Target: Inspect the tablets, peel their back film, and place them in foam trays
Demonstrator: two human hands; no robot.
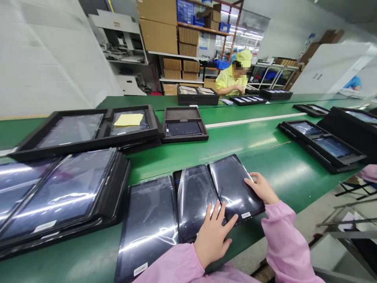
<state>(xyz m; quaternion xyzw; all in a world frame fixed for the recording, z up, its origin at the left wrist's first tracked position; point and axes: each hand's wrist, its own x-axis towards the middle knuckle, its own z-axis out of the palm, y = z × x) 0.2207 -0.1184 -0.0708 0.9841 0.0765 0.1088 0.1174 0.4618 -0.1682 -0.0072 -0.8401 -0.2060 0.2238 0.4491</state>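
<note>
Three dark, glossy flat screen panels in clear film lie side by side on the green worktop in front of me. My left hand [213,234] is open, its spread fingers resting over the middle panel [194,192] and the lower edge of the right panel [231,179]. At the far right edge of that right panel, my right hand [262,189] is closed, thumb on top and fingers at the side. The left panel [151,220] lies partly beside my left sleeve, with a white label near its bottom corner. Another white label sits low on the right panel.
Stacked black trays with larger panels [73,184] stand at left. Behind them are a long black tray [59,145] with a yellow sheet and a smaller tray [185,136]. More trays [332,167] lie at right. A person in yellow [231,80] is across the worktop [247,137].
</note>
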